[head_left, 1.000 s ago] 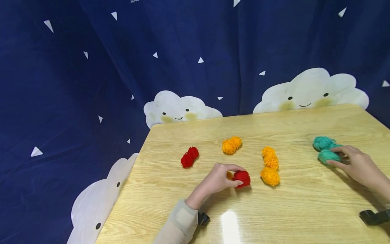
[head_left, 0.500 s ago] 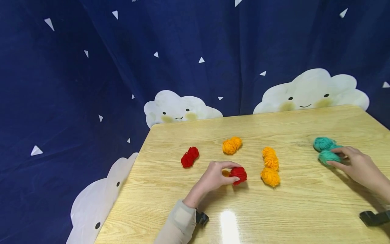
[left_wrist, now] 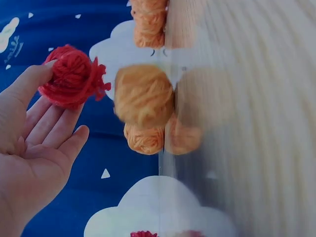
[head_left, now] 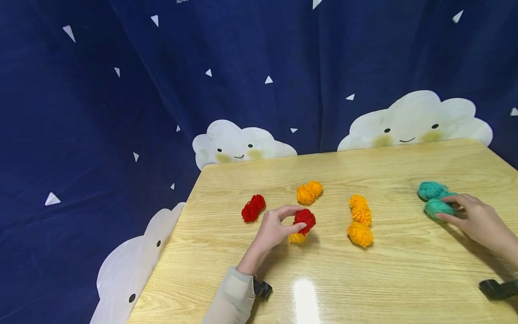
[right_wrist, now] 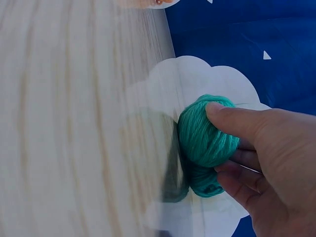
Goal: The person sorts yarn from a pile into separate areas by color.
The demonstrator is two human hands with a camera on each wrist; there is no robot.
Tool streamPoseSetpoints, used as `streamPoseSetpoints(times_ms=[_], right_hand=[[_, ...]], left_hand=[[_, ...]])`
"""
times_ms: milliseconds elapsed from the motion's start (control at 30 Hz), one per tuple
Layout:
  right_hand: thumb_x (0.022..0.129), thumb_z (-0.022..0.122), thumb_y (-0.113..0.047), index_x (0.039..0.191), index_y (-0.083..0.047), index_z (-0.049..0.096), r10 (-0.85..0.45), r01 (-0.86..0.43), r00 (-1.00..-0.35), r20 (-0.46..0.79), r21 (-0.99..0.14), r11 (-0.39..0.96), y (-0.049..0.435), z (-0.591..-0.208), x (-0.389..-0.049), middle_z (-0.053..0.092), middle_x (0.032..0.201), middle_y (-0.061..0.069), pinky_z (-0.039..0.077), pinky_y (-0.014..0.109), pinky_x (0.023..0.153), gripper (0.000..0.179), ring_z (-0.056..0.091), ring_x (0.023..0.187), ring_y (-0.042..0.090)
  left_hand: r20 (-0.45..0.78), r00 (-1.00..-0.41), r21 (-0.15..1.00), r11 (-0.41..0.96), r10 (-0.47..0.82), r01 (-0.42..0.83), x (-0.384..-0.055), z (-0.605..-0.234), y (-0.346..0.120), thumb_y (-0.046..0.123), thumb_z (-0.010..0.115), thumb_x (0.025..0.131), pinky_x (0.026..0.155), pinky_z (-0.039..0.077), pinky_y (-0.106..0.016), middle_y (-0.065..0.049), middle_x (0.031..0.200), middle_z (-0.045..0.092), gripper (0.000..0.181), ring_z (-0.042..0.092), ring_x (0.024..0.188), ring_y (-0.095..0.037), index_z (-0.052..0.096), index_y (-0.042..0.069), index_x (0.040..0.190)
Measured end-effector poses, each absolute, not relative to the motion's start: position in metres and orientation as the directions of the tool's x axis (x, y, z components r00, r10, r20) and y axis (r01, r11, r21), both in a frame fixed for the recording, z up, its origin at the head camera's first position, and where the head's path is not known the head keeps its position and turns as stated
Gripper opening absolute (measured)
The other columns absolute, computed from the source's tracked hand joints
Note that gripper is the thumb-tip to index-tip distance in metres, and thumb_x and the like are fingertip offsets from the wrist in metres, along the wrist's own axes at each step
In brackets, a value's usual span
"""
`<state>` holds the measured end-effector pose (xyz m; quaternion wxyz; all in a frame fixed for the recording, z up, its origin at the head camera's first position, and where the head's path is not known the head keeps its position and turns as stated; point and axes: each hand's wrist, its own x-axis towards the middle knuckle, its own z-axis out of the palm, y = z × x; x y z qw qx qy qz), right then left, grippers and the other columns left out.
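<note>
- One red yarn ball, centre of head frame, pinched between thumb and fingers of the left hand; held up off the table, per left wrist view.
- Change: over the last second, left hand and red yarn ball went left and a bit up the head frame. Loose orange ball, mostly covered earlier, now shows just below it.
- Judgement: red yarn ball is mid-carry, nearer the red pair left of centre; not set down yet.
- Loose orange ball is blurred in left wrist view; looks apart from the red one, but hard to be sure.
- Axis: red yarn ball nearly round, slightly taller than wide in head frame, no strong long axis. Frayed end points frame-right in left wrist view.
- Right hand, right side of head frame: no visible shift; thumb and fingers round the near teal ball, far teal ball just above it in frame.
- Orange pair, above centre: long axis lower left to upper right. Orange row, right of centre: long axis near vertical.
</note>
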<state>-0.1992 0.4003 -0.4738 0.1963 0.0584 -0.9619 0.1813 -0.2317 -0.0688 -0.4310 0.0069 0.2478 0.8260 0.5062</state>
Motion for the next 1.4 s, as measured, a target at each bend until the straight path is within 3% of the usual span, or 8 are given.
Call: streamPoseSetpoints(times_ms=[167,500,767,933,1233,1400], right_hand=[[0.081,0.079,-0.021,0.111,0.013,0.057,-0.038,-0.177,-0.92,0.39,-0.328,0.928,0.4,-0.474,-0.199,0.058,0.1,0.038,0.051,0.054,0.063,0.05,0.059,0.08,0.047],[0.082,0.078,-0.022,0.11,0.012,0.057,-0.049,-0.189,-0.915,0.4,-0.321,0.928,0.401,-0.474,-0.2,0.059,0.1,0.038,0.05,0.055,0.063,0.049,0.06,0.079,0.047],[0.082,0.078,-0.022,0.11,0.012,0.058,-0.048,-0.187,-0.914,0.402,-0.315,0.93,0.401,-0.474,-0.2,0.059,0.099,0.037,0.05,0.055,0.064,0.048,0.059,0.08,0.046],[0.082,0.078,-0.021,0.11,0.012,0.058,-0.052,-0.191,-0.913,0.405,-0.312,0.931,0.401,-0.474,-0.2,0.059,0.099,0.036,0.05,0.054,0.063,0.048,0.06,0.079,0.046],[0.082,0.079,-0.021,0.111,0.012,0.057,-0.048,-0.19,-0.915,0.4,-0.325,0.926,0.401,-0.474,-0.198,0.058,0.1,0.037,0.051,0.053,0.062,0.049,0.06,0.079,0.047],[0.082,0.079,-0.021,0.111,0.012,0.057,-0.047,-0.19,-0.915,0.401,-0.324,0.927,0.4,-0.474,-0.198,0.058,0.099,0.036,0.051,0.054,0.063,0.049,0.06,0.079,0.047]], left_hand=[[0.271,-0.896,0.841,0.367,0.353,0.398,-0.234,-0.431,-0.077,0.021,0.079,0.082,0.106,0.048,-0.039,-0.004,0.116,0.074,0.036,0.067,0.114,-0.017,0.071,0.018,0.117],[0.379,-0.891,0.753,0.477,0.249,0.454,-0.239,-0.43,-0.098,0.015,0.081,0.08,0.095,0.054,-0.047,-0.01,0.112,0.074,0.036,0.07,0.107,-0.025,0.072,0.011,0.115],[0.386,-0.899,0.759,0.483,0.208,0.437,-0.245,-0.433,-0.112,0.01,0.081,0.078,0.091,0.055,-0.049,-0.013,0.109,0.075,0.035,0.071,0.105,-0.027,0.072,0.009,0.112],[0.357,-0.921,0.754,0.534,0.156,0.383,-0.247,-0.434,-0.122,0.014,0.082,0.078,0.083,0.057,-0.048,-0.013,0.105,0.075,0.035,0.072,0.099,-0.026,0.073,0.011,0.112],[0.361,-0.928,0.721,0.603,0.094,0.342,-0.25,-0.435,-0.135,0.014,0.081,0.079,0.081,0.059,-0.038,-0.014,0.105,0.076,0.034,0.073,0.097,-0.025,0.073,0.011,0.112],[0.38,-0.92,0.693,0.632,0.09,0.348,-0.252,-0.436,-0.139,0.011,0.081,0.079,0.079,0.06,-0.038,-0.015,0.104,0.076,0.033,0.073,0.094,-0.027,0.073,0.009,0.111]])
